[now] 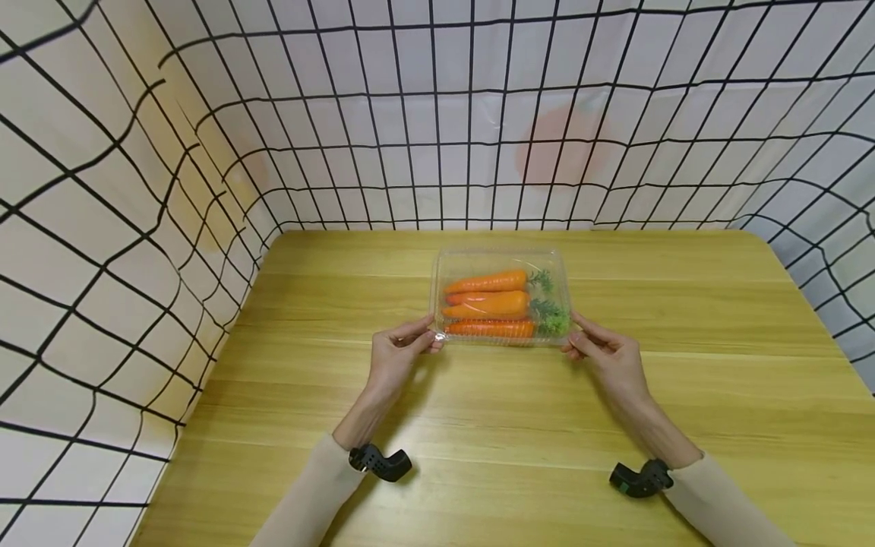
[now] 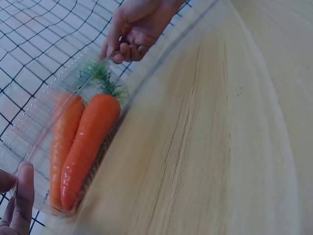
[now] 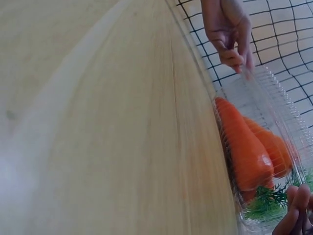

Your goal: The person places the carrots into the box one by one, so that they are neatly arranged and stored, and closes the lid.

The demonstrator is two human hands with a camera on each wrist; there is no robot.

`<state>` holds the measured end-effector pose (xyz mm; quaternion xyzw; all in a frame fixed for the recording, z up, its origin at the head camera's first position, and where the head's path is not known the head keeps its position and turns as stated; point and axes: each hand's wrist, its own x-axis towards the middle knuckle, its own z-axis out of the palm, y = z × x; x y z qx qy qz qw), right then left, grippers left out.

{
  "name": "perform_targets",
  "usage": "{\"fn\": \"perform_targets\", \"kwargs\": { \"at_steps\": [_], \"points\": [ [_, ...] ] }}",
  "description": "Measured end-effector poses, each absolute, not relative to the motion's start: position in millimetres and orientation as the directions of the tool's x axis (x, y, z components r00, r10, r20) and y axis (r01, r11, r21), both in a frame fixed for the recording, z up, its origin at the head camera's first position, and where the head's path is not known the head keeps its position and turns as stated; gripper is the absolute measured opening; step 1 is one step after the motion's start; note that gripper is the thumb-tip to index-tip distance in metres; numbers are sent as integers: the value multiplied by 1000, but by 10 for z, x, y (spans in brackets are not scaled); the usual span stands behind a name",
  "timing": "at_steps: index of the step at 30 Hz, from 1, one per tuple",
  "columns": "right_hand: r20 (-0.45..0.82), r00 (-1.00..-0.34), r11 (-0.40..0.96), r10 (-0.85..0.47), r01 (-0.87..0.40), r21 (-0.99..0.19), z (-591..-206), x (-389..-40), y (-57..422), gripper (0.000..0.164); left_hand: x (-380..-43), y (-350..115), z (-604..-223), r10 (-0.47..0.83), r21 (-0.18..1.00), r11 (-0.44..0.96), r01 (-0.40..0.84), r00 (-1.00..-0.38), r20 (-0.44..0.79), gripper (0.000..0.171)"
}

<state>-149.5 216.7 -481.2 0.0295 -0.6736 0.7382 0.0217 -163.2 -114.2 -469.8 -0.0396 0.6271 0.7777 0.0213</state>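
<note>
A clear plastic box (image 1: 492, 260) with its lid over it holds several orange carrots (image 1: 487, 305), lying side by side with their green tops (image 1: 549, 313) to the right. My left hand (image 1: 399, 351) pinches the box's near left corner between thumb and fingers. At the near right corner, my right hand (image 1: 608, 357) pinches the edge the same way. In the left wrist view, two carrots (image 2: 90, 142) show through the ribbed clear wall. The right wrist view shows the carrots (image 3: 244, 152) inside from the other side, with the right fingers (image 3: 295, 210) at the rim.
A wood-grain table (image 1: 506, 425) lies under the hands. Black wire mesh (image 1: 437, 144) stands along the back and both sides, with pale sheeting behind it. Each wrist wears a black camera mount, one left (image 1: 380, 462) and one right (image 1: 641, 479).
</note>
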Motion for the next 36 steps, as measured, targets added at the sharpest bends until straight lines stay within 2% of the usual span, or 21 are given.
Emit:
{"fn": "perform_targets", "kwargs": {
  "at_steps": [6,15,23,30,33,36],
  "points": [
    [49,-999,-88,-21,-47,-995,-4790,-1466,2182,51,-1584,-1144,-4694,-24,970,-229,-88,-995,-96,33],
    [67,-997,44,-42,-69,-997,-4788,-1413,2204,49,-1495,-1180,-4662,-26,981,-177,-77,-996,-83,30],
    [61,-996,239,-70,-76,-968,-4743,-1325,2231,48,-1381,-1224,-4663,-9,993,-106,-54,-998,-55,28],
    [58,-992,340,-112,-93,-936,-4672,-1273,2324,45,-1393,-1296,-4651,31,999,-23,-41,-999,-40,26],
    [69,-990,393,-126,-114,-912,-4608,-1309,2439,44,-1442,-1356,-4624,39,1000,6,-4,-999,-4,26],
    [86,-987,513,-133,-143,-846,-4535,-1381,2560,44,-1499,-1424,-4581,42,995,81,59,-998,56,26]
  ]
}}
